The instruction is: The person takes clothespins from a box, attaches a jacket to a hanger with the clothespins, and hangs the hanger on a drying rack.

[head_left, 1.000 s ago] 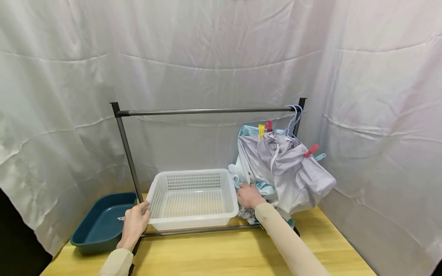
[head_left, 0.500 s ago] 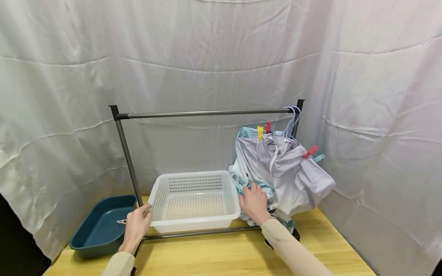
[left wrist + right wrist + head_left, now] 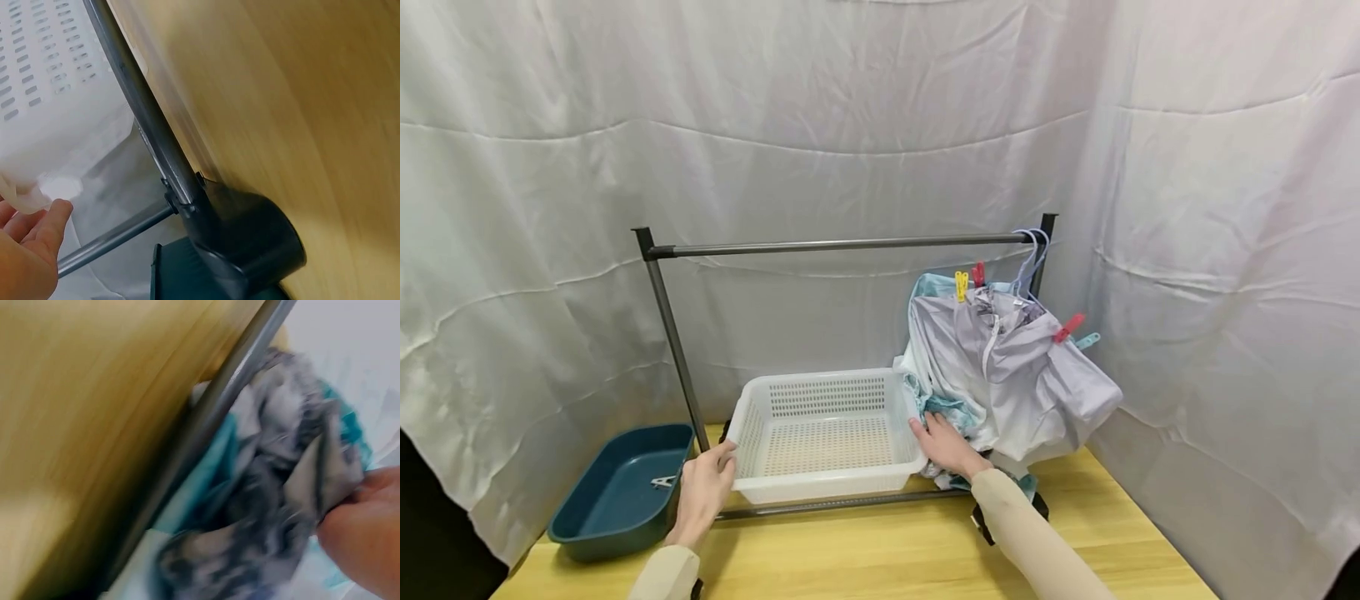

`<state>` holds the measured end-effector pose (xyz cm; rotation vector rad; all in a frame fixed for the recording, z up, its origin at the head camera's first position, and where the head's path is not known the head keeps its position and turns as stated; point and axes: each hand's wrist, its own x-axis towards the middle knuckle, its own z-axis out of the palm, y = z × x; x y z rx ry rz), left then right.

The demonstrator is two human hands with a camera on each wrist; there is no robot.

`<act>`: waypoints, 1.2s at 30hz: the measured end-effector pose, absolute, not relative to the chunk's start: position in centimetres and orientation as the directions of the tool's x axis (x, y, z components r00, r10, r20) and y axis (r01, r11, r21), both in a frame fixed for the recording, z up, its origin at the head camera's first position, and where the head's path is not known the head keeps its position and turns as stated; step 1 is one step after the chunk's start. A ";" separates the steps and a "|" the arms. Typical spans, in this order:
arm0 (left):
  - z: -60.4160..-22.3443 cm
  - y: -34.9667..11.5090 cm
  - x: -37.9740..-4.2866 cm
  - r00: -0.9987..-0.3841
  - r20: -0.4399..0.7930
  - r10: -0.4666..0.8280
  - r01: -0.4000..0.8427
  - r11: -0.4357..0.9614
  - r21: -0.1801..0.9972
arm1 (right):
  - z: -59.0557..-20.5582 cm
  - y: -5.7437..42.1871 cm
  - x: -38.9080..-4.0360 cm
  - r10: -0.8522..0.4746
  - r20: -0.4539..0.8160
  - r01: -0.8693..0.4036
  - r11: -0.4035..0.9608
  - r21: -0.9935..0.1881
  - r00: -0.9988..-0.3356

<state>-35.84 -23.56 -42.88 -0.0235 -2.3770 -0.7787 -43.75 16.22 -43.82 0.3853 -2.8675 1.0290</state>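
Observation:
A white perforated plastic basket (image 3: 827,433) sits inside the frame of the metal clothes rack (image 3: 842,245), above its lower bar. My left hand (image 3: 703,487) grips the basket's left rim, its fingers curled at the edge in the left wrist view. At the basket's right side, my right hand (image 3: 950,446) has its thumb by the rim and its fingers among pale blue cloth (image 3: 951,410). Grey patterned cloth (image 3: 300,462) covers part of these fingers in the right wrist view; I cannot tell whether they pinch it. Lilac-and-white clothing (image 3: 1022,367) hangs just beyond this hand.
A dark teal basin (image 3: 617,492) stands left of the rack with a white clothespin (image 3: 664,482) in it. Pale blue hangers (image 3: 1028,262) hook over the bar's right end. Yellow (image 3: 961,286) and red clothespins (image 3: 1069,327) clip the clothing. Pale curtains surround the wooden table (image 3: 850,558).
The basket has slid slightly right, with my left hand following at its rim. My right hand has drawn back off the cloth, then settled beside the basket's right rim.

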 end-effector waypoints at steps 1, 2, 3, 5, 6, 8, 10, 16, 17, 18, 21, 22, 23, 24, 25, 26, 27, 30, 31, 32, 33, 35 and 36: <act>-42.9 -23.5 -35.9 -0.801 0.573 -0.171 0.200 0.827 0.526 | -44.0 16.4 -44.1 -0.206 0.132 -0.242 0.733 -0.636 -0.970; -43.0 -23.3 -35.9 -0.803 0.571 -0.169 0.201 0.826 0.526 | -44.1 16.5 -44.4 -0.201 0.121 -0.230 0.723 -0.651 -0.972; -43.0 -23.2 -35.9 -0.803 0.572 -0.167 0.202 0.827 0.525 | -44.2 16.6 -44.6 -0.199 0.118 -0.227 0.713 -0.663 -0.973; -43.1 -23.1 -35.9 -0.810 0.563 -0.167 0.199 0.824 0.530 | -44.3 16.6 -44.9 -0.199 0.119 -0.227 0.708 -0.669 -0.973; -43.1 -23.1 -35.8 -0.812 0.558 -0.169 0.195 0.823 0.534 | -44.3 16.5 -44.9 -0.198 0.115 -0.224 0.715 -0.663 -0.973; -43.0 -23.1 -35.7 -0.817 0.549 -0.177 0.187 0.819 0.543 | -44.2 16.3 -44.5 -0.209 0.122 -0.238 0.737 -0.633 -0.970; -42.9 -23.3 -35.5 -0.819 0.543 -0.185 0.181 0.815 0.551 | -44.0 16.0 -43.8 -0.210 0.134 -0.248 0.766 -0.593 -0.968; -42.7 -23.7 -35.5 -0.813 0.553 -0.182 0.194 0.811 0.552 | -42.9 15.7 -40.8 -0.178 0.225 -0.273 0.811 -0.518 -0.958; -42.7 -23.6 -35.5 -0.809 0.559 -0.182 0.198 0.810 0.551 | -43.0 15.8 -40.4 -0.181 0.226 -0.275 0.808 -0.521 -0.957; -42.8 -23.6 -35.5 -0.806 0.563 -0.181 0.204 0.809 0.552 | -43.1 15.9 -40.2 -0.189 0.221 -0.280 0.803 -0.526 -0.957; -42.8 -23.3 -35.6 -0.805 0.567 -0.175 0.214 0.806 0.552 | -43.5 16.3 -40.2 -0.224 0.174 -0.283 0.769 -0.573 -0.959; -42.8 -23.1 -35.6 -0.804 0.568 -0.172 0.215 0.807 0.549 | -43.7 16.4 -40.3 -0.233 0.158 -0.281 0.756 -0.592 -0.960; -42.8 -23.1 -35.6 -0.805 0.569 -0.168 0.218 0.809 0.547 | -43.9 16.6 -40.5 -0.238 0.139 -0.273 0.744 -0.610 -0.961; -42.8 -23.0 -35.7 -0.805 0.570 -0.164 0.220 0.810 0.543 | -44.0 16.7 -40.6 -0.243 0.126 -0.267 0.732 -0.626 -0.962; -42.8 -22.9 -35.7 -0.806 0.570 -0.158 0.222 0.813 0.539 | -44.1 16.8 -40.7 -0.241 0.113 -0.256 0.723 -0.642 -0.964; -42.8 -22.9 -35.7 -0.807 0.570 -0.155 0.223 0.814 0.537 | -44.2 16.9 -40.7 -0.240 0.105 -0.249 0.717 -0.651 -0.965; -42.8 -23.0 -35.6 -0.807 0.571 -0.153 0.223 0.816 0.534 | -44.2 17.0 -40.7 -0.240 0.098 -0.245 0.718 -0.652 -0.966; -42.7 -23.2 -35.5 -0.803 0.572 -0.168 0.206 0.822 0.531 | -43.9 17.1 -40.4 -0.250 0.096 -0.251 0.724 -0.642 -0.964; -42.7 -23.3 -35.5 -0.804 0.569 -0.174 0.200 0.822 0.533 | -43.8 17.2 -40.2 -0.254 0.101 -0.259 0.730 -0.632 -0.962; -42.6 -23.4 -35.5 -0.806 0.565 -0.179 0.195 0.820 0.538 | -43.7 17.2 -40.0 -0.259 0.108 -0.269 0.735 -0.622 -0.960; -42.5 -23.5 -35.5 -0.807 0.562 -0.181 0.193 0.818 0.542 | -43.6 17.2 -39.7 -0.264 0.121 -0.282 0.741 -0.609 -0.957; -42.5 -23.7 -35.5 -0.810 0.558 -0.178 0.195 0.816 0.544 | -43.6 17.3 -39.1 -0.276 0.161 -0.317 0.747 -0.584 -0.948; -42.5 -23.8 -35.5 -0.811 0.558 -0.173 0.201 0.814 0.545 | -43.6 17.3 -38.9 -0.278 0.183 -0.332 0.754 -0.567 -0.943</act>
